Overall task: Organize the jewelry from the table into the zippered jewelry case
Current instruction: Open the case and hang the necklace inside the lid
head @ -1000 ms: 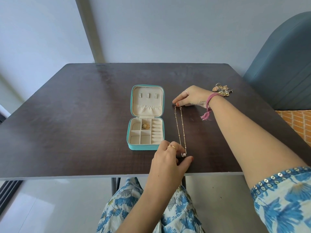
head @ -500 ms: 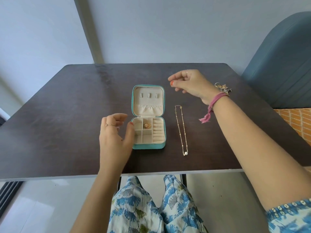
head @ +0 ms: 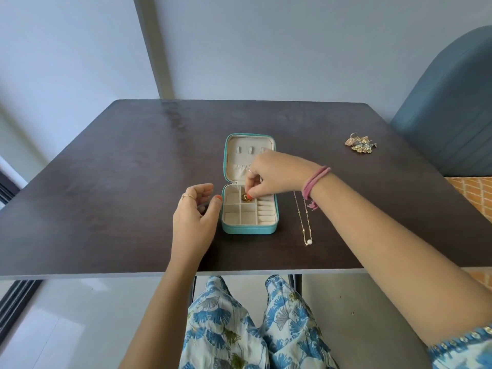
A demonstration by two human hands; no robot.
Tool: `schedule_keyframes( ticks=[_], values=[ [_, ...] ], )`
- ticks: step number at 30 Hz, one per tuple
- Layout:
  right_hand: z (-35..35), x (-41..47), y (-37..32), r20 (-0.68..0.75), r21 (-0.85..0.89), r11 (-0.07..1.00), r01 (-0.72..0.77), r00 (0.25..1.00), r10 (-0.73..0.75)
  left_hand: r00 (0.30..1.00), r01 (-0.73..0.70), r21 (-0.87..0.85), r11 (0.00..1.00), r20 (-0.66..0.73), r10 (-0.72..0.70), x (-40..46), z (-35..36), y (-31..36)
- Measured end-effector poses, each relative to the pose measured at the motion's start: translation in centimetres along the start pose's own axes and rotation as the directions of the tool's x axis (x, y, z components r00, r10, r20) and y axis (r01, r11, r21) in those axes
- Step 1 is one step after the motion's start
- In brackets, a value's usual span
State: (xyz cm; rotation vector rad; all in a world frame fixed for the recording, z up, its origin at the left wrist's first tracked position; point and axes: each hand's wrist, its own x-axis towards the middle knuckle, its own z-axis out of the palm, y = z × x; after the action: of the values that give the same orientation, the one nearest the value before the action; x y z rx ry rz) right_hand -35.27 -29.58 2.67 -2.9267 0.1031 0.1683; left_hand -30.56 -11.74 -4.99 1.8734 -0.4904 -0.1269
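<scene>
**Necklace lies to the right of the case, nearer your right hand**

Your right hand (head: pixel 274 175) is over the open jewelry case (head: pixel 249 206), with thumb and forefinger closed in a pinch at the small gold piece (head: pixel 246 197) in the upper middle compartment. Whether the fingertips actually grip the piece or only touch it is hidden by the fingers themselves. Your left hand (head: pixel 195 217) hovers just beside the case's left wall, at 9 o'clock from it. Its fingers are loosely curled, holding nothing, and its thumb tip is close to the teal edge; contact cannot be told.

The necklace (head: pixel 304 218) is what matters for the coming move. It lies on the table (head: pixel 106 182) at 3 o'clock from the case, near it but apart. Its long axis runs almost straight from 12 to 6 o'clock, roughly parallel to the case's right side. The white bead end sits at the 6 o'clock tip, toward you, and the far end passes under your right wrist.

From your pinching fingers the chain lies toward 4 o'clock. Your right hand is plainly the nearer one, since your left would have to cross the whole case.

The cluster of ornaments (head: pixel 360 145) sits well apart at 2 o'clock, also on the right-hand side.

I judge the task as early: one piece is stowed, while the chain and the cluster are not yet in.
</scene>
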Motion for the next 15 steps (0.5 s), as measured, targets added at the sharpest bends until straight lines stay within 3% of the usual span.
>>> schedule_keyframes(
  ticks=[9,15],
  values=[
    [1.0,0.1,-1.1,-0.105,-0.165,0.985,-0.057,0.994,0.039,1.0,0.008,0.002,1.0,0.022,-0.008,-0.1,0.1,0.2],
    [1.4,0.3,-1.0,-0.102,-0.086,0.994,-0.07,0.993,0.061,1.0,0.009,-0.02,1.0,0.014,-0.009,-0.2,0.0,0.4]
  ],
)
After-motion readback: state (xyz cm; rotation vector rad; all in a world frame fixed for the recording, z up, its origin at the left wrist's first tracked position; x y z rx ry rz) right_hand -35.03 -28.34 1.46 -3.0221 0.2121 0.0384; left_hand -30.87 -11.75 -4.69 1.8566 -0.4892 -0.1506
